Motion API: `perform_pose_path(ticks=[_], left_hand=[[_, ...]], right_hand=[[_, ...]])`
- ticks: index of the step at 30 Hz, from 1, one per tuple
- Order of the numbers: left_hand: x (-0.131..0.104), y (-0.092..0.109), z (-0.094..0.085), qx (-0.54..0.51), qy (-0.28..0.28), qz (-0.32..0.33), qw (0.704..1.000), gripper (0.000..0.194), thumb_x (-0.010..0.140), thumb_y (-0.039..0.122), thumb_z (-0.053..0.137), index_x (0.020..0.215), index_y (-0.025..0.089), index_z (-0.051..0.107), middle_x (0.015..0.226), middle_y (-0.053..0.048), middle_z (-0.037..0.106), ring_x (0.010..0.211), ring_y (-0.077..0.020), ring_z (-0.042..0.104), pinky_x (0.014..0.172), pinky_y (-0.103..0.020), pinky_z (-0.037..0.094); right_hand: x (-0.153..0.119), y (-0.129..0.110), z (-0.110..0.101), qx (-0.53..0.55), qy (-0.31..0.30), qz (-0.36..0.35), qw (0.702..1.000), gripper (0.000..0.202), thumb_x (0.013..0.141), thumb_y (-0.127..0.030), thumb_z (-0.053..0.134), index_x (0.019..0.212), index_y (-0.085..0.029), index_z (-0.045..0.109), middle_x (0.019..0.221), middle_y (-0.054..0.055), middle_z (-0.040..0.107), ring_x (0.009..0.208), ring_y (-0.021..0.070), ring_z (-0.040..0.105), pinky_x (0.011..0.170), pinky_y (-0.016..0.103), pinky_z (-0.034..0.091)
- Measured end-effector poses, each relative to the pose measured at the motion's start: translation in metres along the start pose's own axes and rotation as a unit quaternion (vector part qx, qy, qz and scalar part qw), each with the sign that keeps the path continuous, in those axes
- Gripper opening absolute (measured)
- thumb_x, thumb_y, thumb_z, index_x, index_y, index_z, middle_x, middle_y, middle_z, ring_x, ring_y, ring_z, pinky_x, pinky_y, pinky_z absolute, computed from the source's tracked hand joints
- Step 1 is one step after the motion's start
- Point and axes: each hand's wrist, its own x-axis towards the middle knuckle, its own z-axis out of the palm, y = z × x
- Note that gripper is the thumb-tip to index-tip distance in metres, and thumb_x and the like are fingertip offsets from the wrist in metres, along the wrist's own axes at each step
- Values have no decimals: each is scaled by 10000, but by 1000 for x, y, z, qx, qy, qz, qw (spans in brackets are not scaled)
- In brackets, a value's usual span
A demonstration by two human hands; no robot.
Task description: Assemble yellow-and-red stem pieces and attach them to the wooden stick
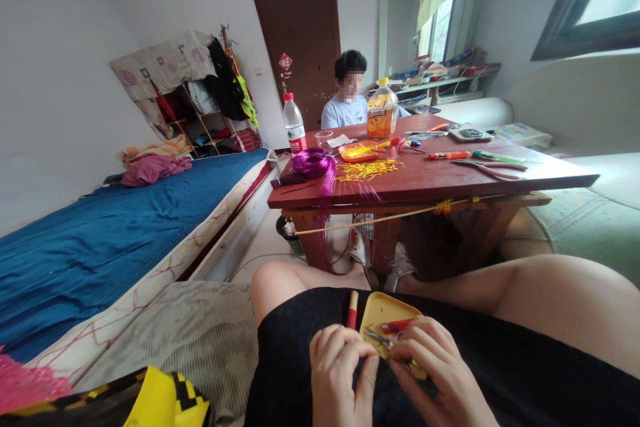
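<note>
Close together over the black cloth on my lap (290, 347), both hands are closed in a pinch. My left hand (340, 367) has its thumb and forefinger pressed together, with whatever lies between them too small to make out. My right hand (433, 363) pinches likewise in front of a yellow tray (373, 310), its fingers covering part of it. Small scissors (379, 337) and a red piece (397, 325) lie in the tray. Just beyond my left hand is a red stick-like thing with a tan end (353, 310).
The red-brown table (425, 180) ahead bears purple thread (317, 163), yellow strips (367, 170), an orange tray (357, 150), bottles (383, 113) and pliers (493, 167). A thin stick (370, 220) crosses its near side. A person (345, 110) sits behind it; a bed (125, 220) stands left.
</note>
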Motion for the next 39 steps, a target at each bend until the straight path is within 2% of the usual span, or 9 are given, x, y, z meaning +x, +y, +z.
perform_pose_path(ticks=[6,21,30,33,36,39], left_hand=[[-2,-1,5,-25,31,-13,999,170,839,269,500,704,211,586,695,-13,600,727,-177,535,723,-304,390],[-2,0,4,-16,27,-6,999,175,840,257,497,699,205,585,687,-10,594,716,-170,532,727,-302,385],[-2,-2,1,-10,-6,7,1000,90,805,156,537,735,205,565,719,0,589,740,-169,528,751,-303,351],[-1,-2,0,-10,2,-1,1000,95,806,163,536,725,201,565,714,-5,588,738,-172,531,748,-300,358],[0,-3,-4,-6,-20,18,1000,67,787,154,563,739,198,580,714,-10,600,730,-170,543,729,-281,376],[3,-5,-6,-31,-37,19,999,48,771,146,574,761,190,594,727,-22,615,741,-173,552,717,-264,392]], right_hand=[[-3,3,5,14,1,14,1000,48,779,-188,560,798,-231,569,721,19,603,757,200,540,726,354,449],[-3,2,5,18,1,14,1000,78,795,-160,536,779,-229,566,694,5,606,730,184,552,742,341,443],[4,0,-1,9,-4,-19,1000,94,785,-118,543,782,-210,525,682,6,594,705,181,537,706,324,440],[-1,1,2,20,-9,-3,1000,90,792,-129,540,800,-218,534,704,10,594,735,191,535,730,340,435],[-4,1,4,11,-2,0,1000,97,776,-160,572,847,-223,553,766,24,604,794,205,535,749,345,442],[2,5,-4,-27,28,3,999,149,765,-225,602,909,-220,562,852,51,609,880,228,526,763,349,448]])
